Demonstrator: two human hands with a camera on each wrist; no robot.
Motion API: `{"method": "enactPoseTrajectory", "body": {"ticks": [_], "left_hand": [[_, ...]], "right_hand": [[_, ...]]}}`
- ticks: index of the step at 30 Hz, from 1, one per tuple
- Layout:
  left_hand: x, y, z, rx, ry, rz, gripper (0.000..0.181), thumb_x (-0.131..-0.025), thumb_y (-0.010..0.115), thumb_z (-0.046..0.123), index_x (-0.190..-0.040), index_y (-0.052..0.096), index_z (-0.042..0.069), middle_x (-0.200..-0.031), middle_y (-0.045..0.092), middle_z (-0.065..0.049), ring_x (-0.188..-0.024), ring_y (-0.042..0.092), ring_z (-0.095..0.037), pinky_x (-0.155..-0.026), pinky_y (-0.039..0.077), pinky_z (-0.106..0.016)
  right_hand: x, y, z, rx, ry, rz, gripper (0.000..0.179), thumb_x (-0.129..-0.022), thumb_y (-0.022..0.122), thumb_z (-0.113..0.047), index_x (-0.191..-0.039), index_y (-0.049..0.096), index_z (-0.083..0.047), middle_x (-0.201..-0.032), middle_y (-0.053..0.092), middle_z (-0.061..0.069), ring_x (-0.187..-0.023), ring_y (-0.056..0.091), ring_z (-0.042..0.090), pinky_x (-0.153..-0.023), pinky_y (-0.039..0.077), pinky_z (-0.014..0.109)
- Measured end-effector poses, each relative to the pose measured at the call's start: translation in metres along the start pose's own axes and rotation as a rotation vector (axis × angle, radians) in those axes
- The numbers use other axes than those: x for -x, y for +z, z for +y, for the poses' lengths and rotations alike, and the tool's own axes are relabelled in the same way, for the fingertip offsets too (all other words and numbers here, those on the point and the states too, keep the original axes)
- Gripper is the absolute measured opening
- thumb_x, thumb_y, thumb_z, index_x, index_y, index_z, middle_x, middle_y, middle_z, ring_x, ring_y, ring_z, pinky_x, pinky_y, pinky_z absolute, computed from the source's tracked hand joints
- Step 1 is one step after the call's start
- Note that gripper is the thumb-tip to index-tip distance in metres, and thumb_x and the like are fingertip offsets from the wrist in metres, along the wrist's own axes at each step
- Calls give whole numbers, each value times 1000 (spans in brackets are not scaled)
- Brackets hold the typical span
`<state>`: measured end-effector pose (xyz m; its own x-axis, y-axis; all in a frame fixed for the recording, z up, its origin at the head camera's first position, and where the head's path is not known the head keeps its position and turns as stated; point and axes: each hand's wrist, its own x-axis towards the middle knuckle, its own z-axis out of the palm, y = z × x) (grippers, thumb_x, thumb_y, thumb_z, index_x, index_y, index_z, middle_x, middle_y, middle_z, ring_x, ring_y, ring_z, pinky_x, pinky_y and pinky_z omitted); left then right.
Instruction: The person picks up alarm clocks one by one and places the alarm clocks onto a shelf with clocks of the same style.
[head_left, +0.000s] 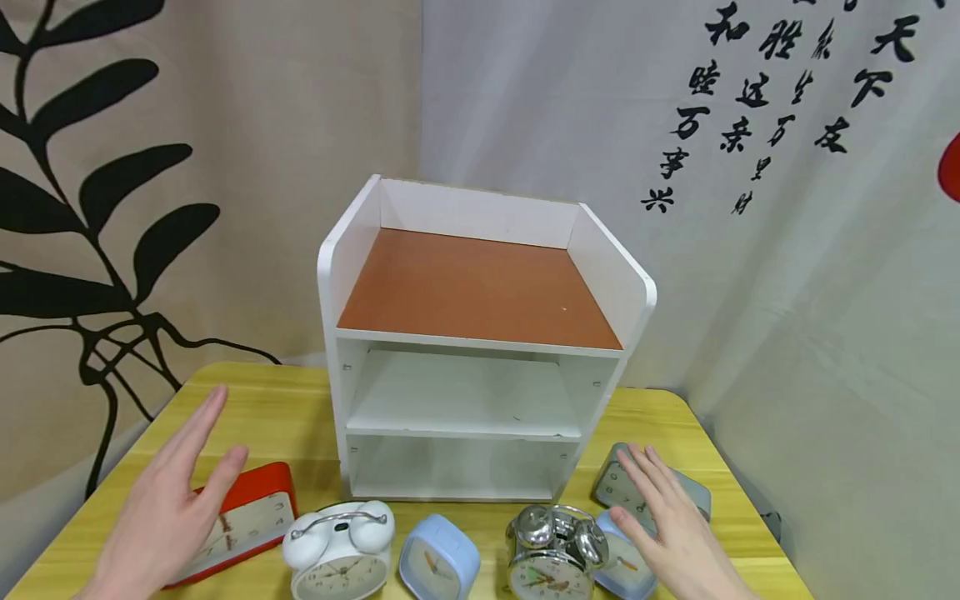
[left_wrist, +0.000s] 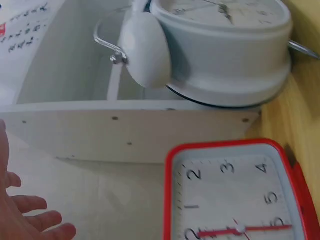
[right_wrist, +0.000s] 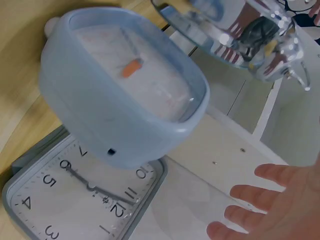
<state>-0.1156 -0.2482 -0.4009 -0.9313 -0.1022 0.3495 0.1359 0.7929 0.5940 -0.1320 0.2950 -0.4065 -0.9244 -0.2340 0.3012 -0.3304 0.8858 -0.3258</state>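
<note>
My operator's view shows the left hand fingers extended, holding nothing, beside the red clock on the yellow table, left of the white twin-bell clock. The right hand, also empty, fingers spread, is near the grey clock and the rightmost blue clock. I judge all three light, stiff and smooth enough to slip, their faces fragile; I favor a hold on the frames' side edges.
</note>
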Motion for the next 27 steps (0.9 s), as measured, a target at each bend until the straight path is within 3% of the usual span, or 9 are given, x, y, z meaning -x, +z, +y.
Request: {"method": "enactPoseTrajectory", "body": {"ticks": [4,5,7,9,11,15,21,27], "left_hand": [[-1,-2,8,6,4,23,75,-110,55,34,-170,11,24,-175,22,-23,-126,52,-60,-94,43,-80],[-2,-3,10,13,9,30,75,-110,55,33,-170,12,26,-175,23,-22,-125,54,-59,-101,50,-70],[-4,-4,13,47,36,52,74,-109,57,31,-170,14,28,-175,26,-20,-129,53,-57,-111,55,-37],[-6,-4,16,85,69,84,73,-109,58,29,-169,17,31,-174,30,-17,-142,51,-43,-106,43,-2],[-9,-4,20,124,106,121,72,-108,60,25,-169,20,32,-173,34,-15,-154,44,-14,-92,23,15],[-15,-6,28,168,142,167,70,-108,60,21,-168,25,32,-170,40,-15,-138,34,27,-93,26,14],[-22,-11,39,196,183,189,68,-107,61,18,-167,30,30,-167,45,-15,-129,30,34,-93,29,13],[-28,-16,51,234,229,217,68,-106,61,14,-165,33,31,-165,48,-15,-132,36,30,-93,32,11]], "right_hand": [[4,3,-5,-7,-58,38,70,-101,69,-35,-164,38,-29,-169,42,9,-161,31,30,-105,44,78],[4,4,-6,-11,-72,48,71,-100,70,-33,-164,38,-29,-169,43,9,-162,29,25,-105,44,77],[5,5,-8,-15,-98,65,72,-99,71,-31,-163,39,-29,-168,44,10,-164,24,14,-103,45,78],[5,7,-10,-20,-124,80,74,-97,73,-29,-163,40,-28,-166,46,11,-164,20,4,-102,46,78],[5,7,-11,-23,-146,86,74,-96,74,-28,-163,41,-27,-166,47,11,-162,14,-6,-102,47,77],[5,9,-13,-15,-169,76,75,-95,75,-30,-162,42,-26,-166,47,6,-156,3,-21,-105,47,73],[6,11,-17,17,-168,53,78,-93,77,-38,-162,41,-30,-165,49,-2,-155,9,-22,-106,50,63],[8,16,-19,-1,-209,42,83,-90,80,-39,-162,41,-30,-164,50,-1,-157,27,-8,-102,55,64]]}}
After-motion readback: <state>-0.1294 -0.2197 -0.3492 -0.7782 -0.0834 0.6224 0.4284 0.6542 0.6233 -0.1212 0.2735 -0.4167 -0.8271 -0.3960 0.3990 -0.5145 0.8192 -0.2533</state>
